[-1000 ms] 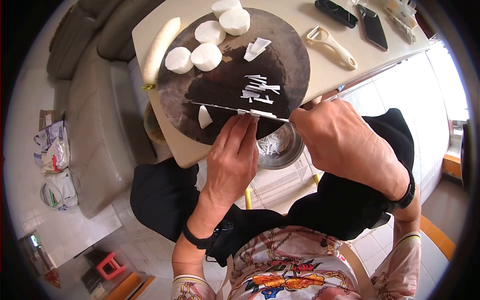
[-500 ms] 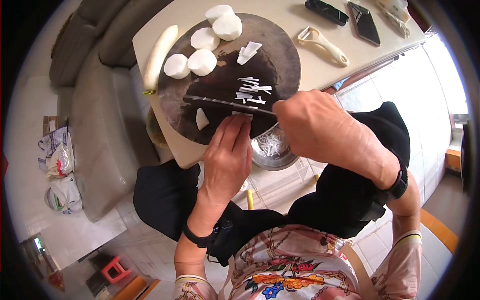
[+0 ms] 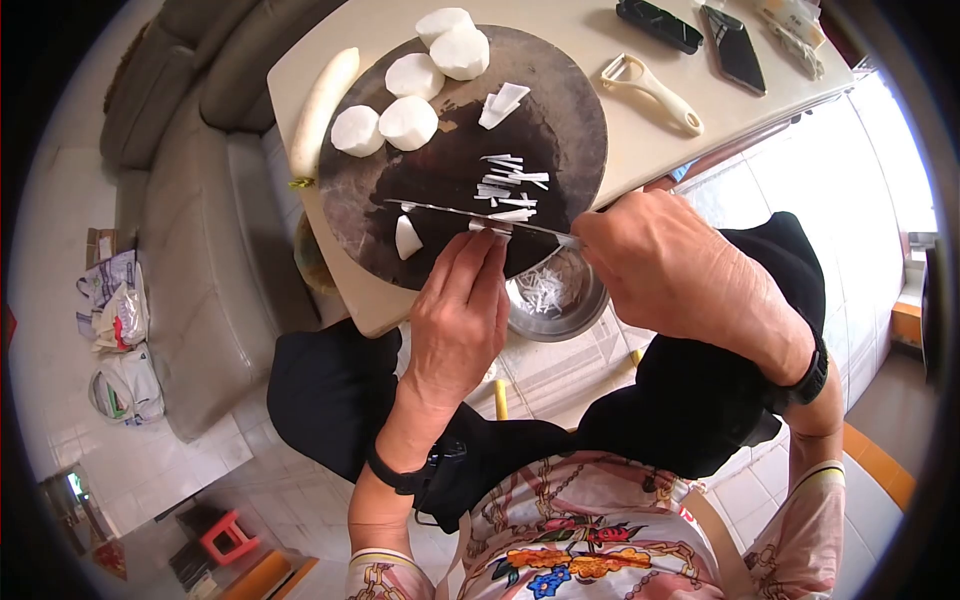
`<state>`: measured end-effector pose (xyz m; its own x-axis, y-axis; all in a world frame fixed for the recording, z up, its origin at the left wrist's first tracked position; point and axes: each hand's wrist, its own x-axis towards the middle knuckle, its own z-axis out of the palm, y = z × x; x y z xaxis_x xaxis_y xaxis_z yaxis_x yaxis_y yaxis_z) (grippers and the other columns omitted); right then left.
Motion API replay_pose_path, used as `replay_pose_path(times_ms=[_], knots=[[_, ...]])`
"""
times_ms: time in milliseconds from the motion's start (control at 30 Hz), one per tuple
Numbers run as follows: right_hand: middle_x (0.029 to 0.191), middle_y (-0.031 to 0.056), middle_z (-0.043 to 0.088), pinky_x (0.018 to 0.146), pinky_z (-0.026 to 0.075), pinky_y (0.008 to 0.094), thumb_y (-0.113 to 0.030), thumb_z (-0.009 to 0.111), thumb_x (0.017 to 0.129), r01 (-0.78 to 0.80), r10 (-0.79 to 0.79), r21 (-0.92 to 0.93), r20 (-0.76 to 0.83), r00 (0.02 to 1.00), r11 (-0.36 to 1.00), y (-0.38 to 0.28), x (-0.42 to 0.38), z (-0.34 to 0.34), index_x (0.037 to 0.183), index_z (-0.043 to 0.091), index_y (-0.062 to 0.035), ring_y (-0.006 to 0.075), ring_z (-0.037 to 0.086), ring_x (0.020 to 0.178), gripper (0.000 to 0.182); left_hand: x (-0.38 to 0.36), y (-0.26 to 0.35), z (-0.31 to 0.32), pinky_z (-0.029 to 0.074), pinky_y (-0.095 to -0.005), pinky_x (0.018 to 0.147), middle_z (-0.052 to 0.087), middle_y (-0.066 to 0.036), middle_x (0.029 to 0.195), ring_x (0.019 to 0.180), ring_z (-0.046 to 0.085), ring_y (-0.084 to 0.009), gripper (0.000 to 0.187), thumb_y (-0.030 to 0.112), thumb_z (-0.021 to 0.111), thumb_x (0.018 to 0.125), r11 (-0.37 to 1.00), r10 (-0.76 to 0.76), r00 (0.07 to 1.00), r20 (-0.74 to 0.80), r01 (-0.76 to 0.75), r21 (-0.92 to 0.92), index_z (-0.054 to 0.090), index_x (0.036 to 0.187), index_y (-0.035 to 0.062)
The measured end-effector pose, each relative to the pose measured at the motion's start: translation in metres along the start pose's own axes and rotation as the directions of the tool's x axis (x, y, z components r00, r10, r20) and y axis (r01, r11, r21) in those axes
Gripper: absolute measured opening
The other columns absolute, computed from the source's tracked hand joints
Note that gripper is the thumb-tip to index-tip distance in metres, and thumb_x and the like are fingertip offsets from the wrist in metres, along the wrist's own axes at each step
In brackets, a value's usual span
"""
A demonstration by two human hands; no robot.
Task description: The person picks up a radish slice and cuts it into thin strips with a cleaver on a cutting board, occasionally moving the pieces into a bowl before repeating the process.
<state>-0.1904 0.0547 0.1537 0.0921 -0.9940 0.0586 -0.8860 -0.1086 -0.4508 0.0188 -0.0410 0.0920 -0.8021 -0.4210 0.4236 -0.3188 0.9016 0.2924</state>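
My right hand (image 3: 680, 270) is wrapped round the handle of a kitchen knife (image 3: 450, 209), its blade lying across the round cutting board (image 3: 565, 110). With the fingers of my left hand (image 3: 455, 320) pressed together, I hold white radish slices (image 3: 490, 226) down on the board, right beside the blade. Thin radish strips (image 3: 500, 180) lie just beyond the knife. A small radish piece (image 3: 407, 238) rests left of my fingertips, and a few flat slices (image 3: 502, 105) lie farther back. Several thick peeled radish chunks (image 3: 408, 123) sit at the board's far left.
A whole white radish (image 3: 325, 110) lies on the table (image 3: 355, 300) left of the board. To the right are a peeler (image 3: 655, 93), a black case (image 3: 660, 25) and a phone (image 3: 735, 48). Below the board's near edge stands a metal bowl (image 3: 590, 312) holding radish shreds.
My right hand and the knife have shifted slightly right and toward me. Another cut strip now lies beside the blade. My left hand stays nearly in place on the slices.
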Motion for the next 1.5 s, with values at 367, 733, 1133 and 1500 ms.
replay_pose_path(times_ms=[367,733,1133,1500], knots=[[0.067,0.0201,0.063,0.061,0.055,0.0429,-0.001,0.065,0.067,0.055,-0.057,-0.029,-0.079,0.995,0.998,-0.018,0.017,0.010,0.072,0.065,0.0016,0.0365,0.068,0.067,0.005,0.001,0.004,-0.005,0.053,-0.0434,0.089,0.063,-0.015,0.112,0.106,0.062,-0.0357,0.032,-0.007,0.065,0.081,0.999,-0.013,0.999,0.032,0.012,0.044,0.066,0.112,-0.0041],[0.065,0.0191,0.060,0.059,0.052,0.0423,0.000,0.063,0.068,0.054,-0.060,-0.054,-0.101,0.993,0.997,-0.019,-0.006,0.001,0.075,0.061,0.0022,0.0366,0.065,0.062,0.008,-0.007,-0.002,0.001,0.050,-0.0449,0.094,0.060,-0.016,0.118,0.110,0.059,-0.0362,0.042,-0.004,0.066,0.076,1.000,0.006,1.000,0.014,-0.006,0.012,0.064,0.118,-0.0057],[0.063,0.0132,0.063,0.053,0.052,0.0349,-0.001,0.065,0.069,0.114,-0.119,-0.129,-0.036,0.992,0.985,-0.033,0.010,0.009,0.072,0.063,-0.0003,0.0288,0.068,0.059,0.004,-0.006,0.004,-0.004,0.053,-0.0454,0.089,0.062,-0.016,0.113,0.103,0.062,-0.0393,0.034,-0.006,0.068,0.077,1.000,-0.017,0.999,0.033,0.017,0.014,0.068,0.111,-0.0038],[0.060,0.0174,0.060,0.053,0.052,0.0392,0.001,0.062,0.071,0.076,-0.075,-0.032,0.026,0.997,0.997,-0.029,-0.005,-0.004,0.075,0.057,0.0045,0.0324,0.066,0.058,0.008,-0.006,0.002,-0.005,0.052,-0.0464,0.089,0.063,-0.018,0.113,0.102,0.061,-0.0409,0.030,-0.005,0.067,0.079,1.000,0.000,0.998,0.055,-0.002,0.026,0.068,0.108,-0.0044]])
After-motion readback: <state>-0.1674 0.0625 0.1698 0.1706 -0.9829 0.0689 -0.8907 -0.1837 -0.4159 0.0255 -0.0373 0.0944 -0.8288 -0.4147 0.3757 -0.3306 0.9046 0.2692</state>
